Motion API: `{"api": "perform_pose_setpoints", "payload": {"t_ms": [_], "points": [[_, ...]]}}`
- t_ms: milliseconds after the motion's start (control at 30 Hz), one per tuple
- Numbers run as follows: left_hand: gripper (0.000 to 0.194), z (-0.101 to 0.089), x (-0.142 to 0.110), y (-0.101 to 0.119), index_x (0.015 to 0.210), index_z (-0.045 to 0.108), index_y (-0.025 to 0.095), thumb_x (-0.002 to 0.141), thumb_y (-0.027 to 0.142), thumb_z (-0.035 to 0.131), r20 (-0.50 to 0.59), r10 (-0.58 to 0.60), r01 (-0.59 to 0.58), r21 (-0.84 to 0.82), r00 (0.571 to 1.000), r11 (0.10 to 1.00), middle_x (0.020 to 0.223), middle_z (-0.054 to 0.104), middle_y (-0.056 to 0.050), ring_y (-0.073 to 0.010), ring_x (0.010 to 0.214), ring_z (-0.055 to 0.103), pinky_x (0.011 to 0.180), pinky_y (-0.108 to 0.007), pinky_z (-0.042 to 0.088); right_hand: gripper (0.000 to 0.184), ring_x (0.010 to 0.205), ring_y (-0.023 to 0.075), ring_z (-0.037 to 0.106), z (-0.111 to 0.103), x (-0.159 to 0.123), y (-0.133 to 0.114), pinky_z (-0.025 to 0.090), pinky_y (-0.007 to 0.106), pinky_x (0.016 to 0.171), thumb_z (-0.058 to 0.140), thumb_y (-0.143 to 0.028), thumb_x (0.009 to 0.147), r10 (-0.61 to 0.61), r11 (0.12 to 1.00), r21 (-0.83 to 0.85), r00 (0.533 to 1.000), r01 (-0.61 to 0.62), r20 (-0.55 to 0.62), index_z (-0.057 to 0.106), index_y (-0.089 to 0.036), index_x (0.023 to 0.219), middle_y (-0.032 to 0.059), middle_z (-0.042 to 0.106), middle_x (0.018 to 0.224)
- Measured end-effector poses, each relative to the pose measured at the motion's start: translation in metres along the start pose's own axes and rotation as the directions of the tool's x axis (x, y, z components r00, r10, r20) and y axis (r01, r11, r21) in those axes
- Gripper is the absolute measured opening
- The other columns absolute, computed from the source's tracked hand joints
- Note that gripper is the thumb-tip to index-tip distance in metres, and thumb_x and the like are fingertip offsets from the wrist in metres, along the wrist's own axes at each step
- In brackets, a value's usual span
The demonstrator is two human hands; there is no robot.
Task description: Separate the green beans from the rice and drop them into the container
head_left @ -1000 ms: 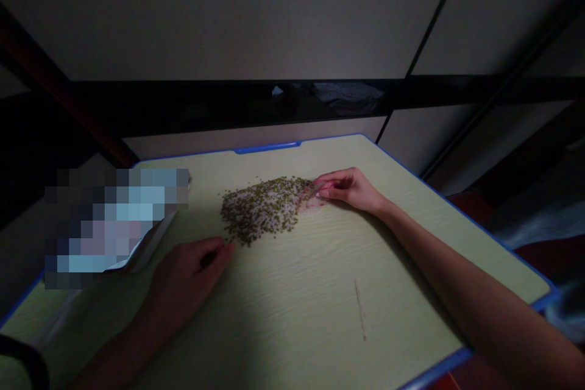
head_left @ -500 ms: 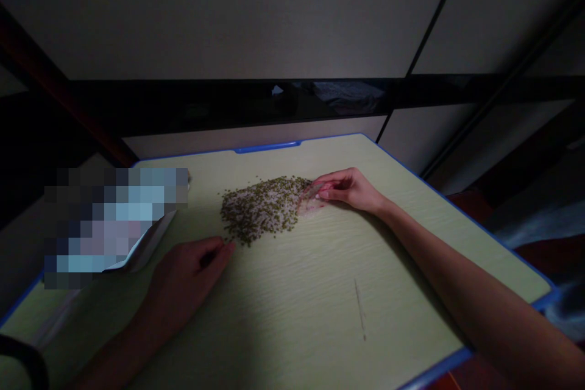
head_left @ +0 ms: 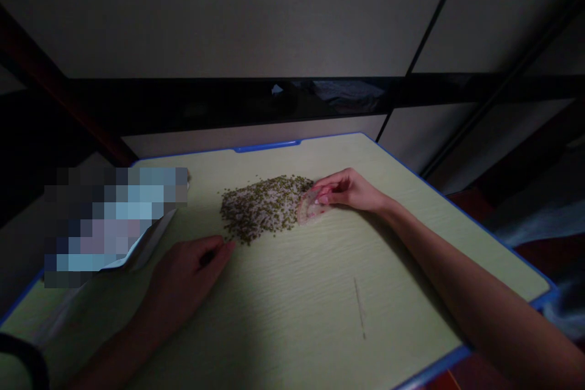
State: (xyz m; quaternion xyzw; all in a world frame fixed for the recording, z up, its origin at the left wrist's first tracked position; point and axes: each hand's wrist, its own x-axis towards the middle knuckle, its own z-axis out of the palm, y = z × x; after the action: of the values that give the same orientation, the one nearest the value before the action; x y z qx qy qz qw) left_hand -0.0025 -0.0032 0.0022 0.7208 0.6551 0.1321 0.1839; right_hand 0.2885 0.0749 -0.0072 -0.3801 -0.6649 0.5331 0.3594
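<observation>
A flat pile of small green beans mixed with pale, rice-like grains [head_left: 262, 207] lies on the light green table [head_left: 301, 311]. My right hand [head_left: 350, 189] is at the pile's right end, thumb and fingers pinching a thin, see-through piece of plastic with pinkish marks [head_left: 311, 210]. Its lower edge rests close against the beans. At the pile's near left corner, my left hand [head_left: 192, 268] lies on the tabletop with its fingers pressed together. The fingertips touch a few stray beans; whatever they may hold is too small to make out.
On the left stands a device with a blurred-out screen [head_left: 119, 219]. A thin dark line [head_left: 360, 308] marks the table's near right part. The table has a blue rim with a blue handle [head_left: 267, 147] at the back. Behind it rises a pale cabinet [head_left: 237, 18].
My right hand has shifted slightly left, and the plastic piece has tilted so more of its face shows beside the pile. My left hand has stayed in place.
</observation>
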Motion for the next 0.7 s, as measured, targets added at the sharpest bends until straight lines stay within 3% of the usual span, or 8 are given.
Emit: {"api": "perform_pose_setpoints", "payload": {"t_ms": [167,333,700], "points": [[0.038,-0.001,-0.001,0.002,0.05,0.039,0.02,0.074,0.048,0.032,-0.012,-0.016,0.016,-0.008,1.0,1.0,0.047,0.037,0.005,-0.0123,0.05,0.041,0.049,-0.024,0.026,0.024,0.057,0.0068,0.057,0.0,-0.002,-0.007,0.044,0.018,0.054,0.07,-0.012,0.06,0.074,0.994,0.071,0.991,-0.082,0.112,0.069,-0.01,0.084,0.002,0.067,0.068],[0.038,0.0,0.0,0.001,0.049,0.038,0.02,0.074,0.048,0.032,-0.017,-0.015,0.015,-0.004,1.0,1.0,0.046,0.037,0.005,-0.012,0.049,0.041,0.049,-0.023,0.025,0.02,0.057,0.0072,0.057,0.004,-0.007,-0.017,0.045,0.019,0.054,0.071,-0.012,0.06,0.123,0.991,0.027,0.97,-0.132,0.21,0.068,-0.01,0.079,0.0016,0.067,0.066],[0.04,-0.001,-0.002,0.003,0.05,0.038,0.019,0.074,0.05,0.031,0.008,-0.027,0.027,-0.02,1.0,0.999,0.047,0.035,0.006,-0.0122,0.05,0.041,0.05,-0.023,0.026,0.016,0.055,0.0072,0.058,0.021,-0.019,-0.032,0.047,0.02,0.056,0.071,-0.016,0.061,0.216,0.976,-0.136,0.83,-0.17,0.513,0.067,-0.011,0.075,0.0002,0.067,0.065]]}}
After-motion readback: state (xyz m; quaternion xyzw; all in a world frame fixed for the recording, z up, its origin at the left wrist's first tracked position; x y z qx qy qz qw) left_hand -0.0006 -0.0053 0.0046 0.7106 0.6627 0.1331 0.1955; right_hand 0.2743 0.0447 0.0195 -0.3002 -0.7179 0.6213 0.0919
